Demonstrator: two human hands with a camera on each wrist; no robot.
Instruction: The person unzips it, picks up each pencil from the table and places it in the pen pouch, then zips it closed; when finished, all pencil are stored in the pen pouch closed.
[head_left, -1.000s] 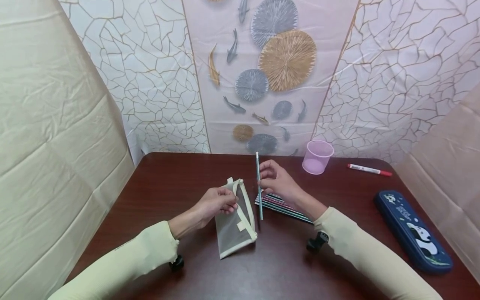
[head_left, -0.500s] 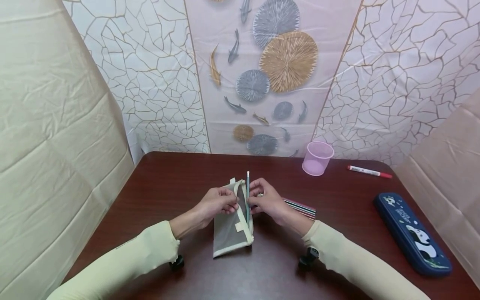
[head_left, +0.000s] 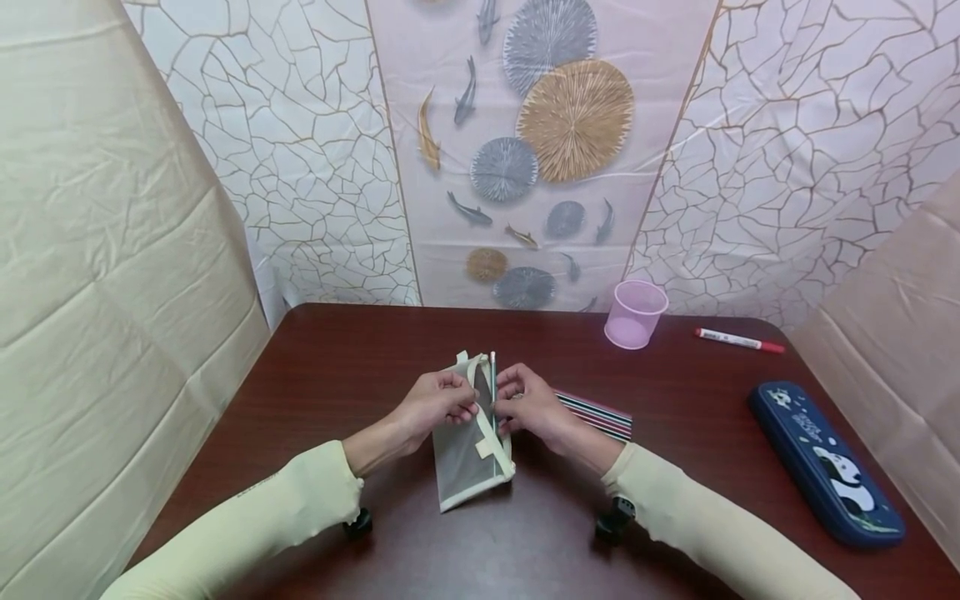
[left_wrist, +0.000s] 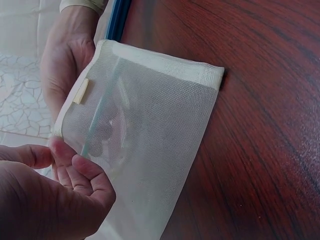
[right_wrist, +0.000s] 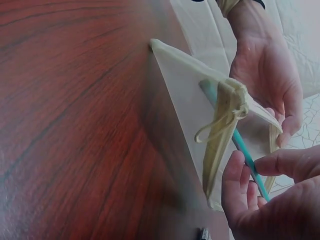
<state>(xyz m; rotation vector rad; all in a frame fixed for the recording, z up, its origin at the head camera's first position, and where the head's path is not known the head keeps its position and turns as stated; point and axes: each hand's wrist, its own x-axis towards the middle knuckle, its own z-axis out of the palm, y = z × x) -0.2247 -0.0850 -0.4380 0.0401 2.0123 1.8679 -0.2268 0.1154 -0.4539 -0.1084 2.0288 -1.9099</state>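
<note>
Pinching the rim of the pale mesh pouch [head_left: 459, 467] between the thumb and fingers of the left hand [head_left: 435, 402], and holding its zip mouth open toward the right hand [head_left: 534, 410]. Tilting the pouch between the 2 hands, around the middle of the dark red surface [head_left: 337, 358]. Pinching 1 blue-green pencil [head_left: 493, 379] between the thumb and fingers of the right hand, right at the mouth. Holding the pencil steeply, with its lower part inside the pouch, showing through the mesh in the left wrist view, and its pale top end poking out above the fingers. Partly blocking the view of the other pencils [head_left: 600, 417], lying side by side on the surface, with the right hand and wrist. Wearing pale yellow sleeves [head_left: 255, 517] on the 2 arms. Working before a pink cup [head_left: 635, 317] standing near the back edge, a red-capped white marker [head_left: 738, 340] lying to its right, and a dark blue case [head_left: 825, 462], showing a panda, lying near the right edge, well apart from the 2 hands. Facing a backdrop [head_left: 442, 283] showing fish and round shapes.
</note>
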